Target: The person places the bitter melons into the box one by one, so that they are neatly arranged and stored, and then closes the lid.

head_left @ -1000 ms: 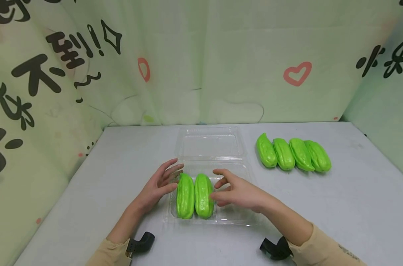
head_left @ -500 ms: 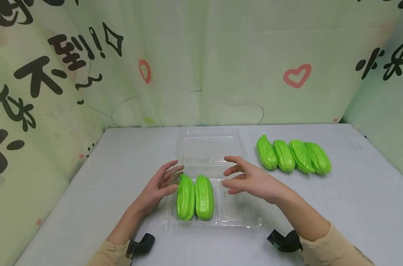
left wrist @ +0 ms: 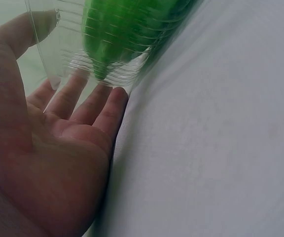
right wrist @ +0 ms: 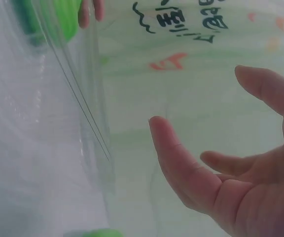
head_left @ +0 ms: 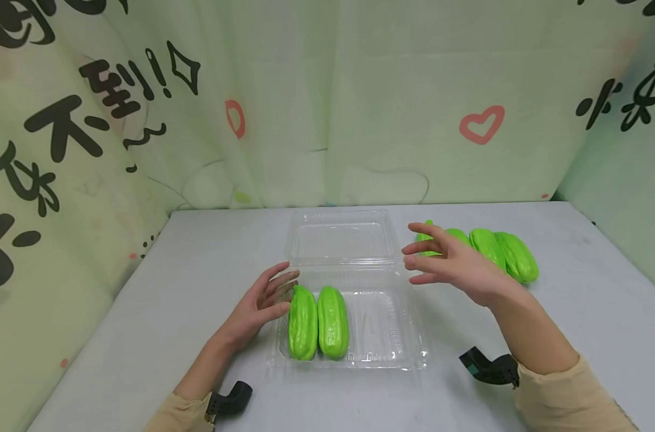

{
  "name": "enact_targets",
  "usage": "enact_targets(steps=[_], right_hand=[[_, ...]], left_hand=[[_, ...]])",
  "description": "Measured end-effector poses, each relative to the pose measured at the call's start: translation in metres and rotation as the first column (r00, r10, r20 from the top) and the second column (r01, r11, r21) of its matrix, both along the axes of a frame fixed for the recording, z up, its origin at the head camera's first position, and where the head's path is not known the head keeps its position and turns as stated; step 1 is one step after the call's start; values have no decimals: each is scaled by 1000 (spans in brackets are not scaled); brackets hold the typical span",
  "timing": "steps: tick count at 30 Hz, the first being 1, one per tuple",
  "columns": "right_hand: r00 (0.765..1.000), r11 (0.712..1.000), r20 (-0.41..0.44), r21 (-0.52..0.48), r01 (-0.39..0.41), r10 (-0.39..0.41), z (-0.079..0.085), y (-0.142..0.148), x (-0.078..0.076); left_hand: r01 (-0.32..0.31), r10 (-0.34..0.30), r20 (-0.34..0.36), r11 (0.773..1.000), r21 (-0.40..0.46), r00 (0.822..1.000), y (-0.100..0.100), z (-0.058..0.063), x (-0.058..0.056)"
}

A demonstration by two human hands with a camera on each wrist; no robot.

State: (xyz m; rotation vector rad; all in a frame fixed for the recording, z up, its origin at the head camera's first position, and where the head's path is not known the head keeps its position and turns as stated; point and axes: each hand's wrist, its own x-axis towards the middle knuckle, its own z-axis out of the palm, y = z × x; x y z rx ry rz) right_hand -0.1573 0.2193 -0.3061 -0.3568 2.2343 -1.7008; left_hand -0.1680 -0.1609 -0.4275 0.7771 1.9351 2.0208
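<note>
Two glossy green ridged vegetables, pepper-like, lie side by side in the left compartment of a clear plastic clamshell box point(head_left: 378, 327): a left one point(head_left: 303, 324) and a right one point(head_left: 333, 324). My left hand point(head_left: 260, 309) is at the box's left side, fingers loosely spread. In the left wrist view its thumb point(left wrist: 38, 27) shows through the clear rim, and its fingertips point(left wrist: 117, 96) are right at the ribbed wall. My right hand point(head_left: 457, 264) is raised beyond the box's right side, fingers apart and holding nothing. It partly covers a row of several similar green vegetables point(head_left: 515, 255).
The box's clear lid point(head_left: 342, 237) lies folded back behind it on the white table point(head_left: 209, 252). A pale green printed curtain point(head_left: 387, 108) hangs behind the table and along both sides. A dark wrist mount point(head_left: 492, 366) sits on each forearm.
My right hand has moved away from the vegetables in the box, rightward and back to the row at the right. The left hand stays beside the box.
</note>
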Motion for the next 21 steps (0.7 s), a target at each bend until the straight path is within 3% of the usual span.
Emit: enact_targets(steps=[5,12,21], right_hand=[[998,998,-33,-16,53,-54,3,26,-7],[989,989,-54,45,141,-139,8,64,-16],[980,977,-79,92,192,-185,-1,106,-26]], left_hand=[[0,0,2,1000,-12,1000,0,0,1],[-9,9,4,1000,-21,1000,1,2,2],[-3,2,-7,1000,-18,1000,1,1,1]])
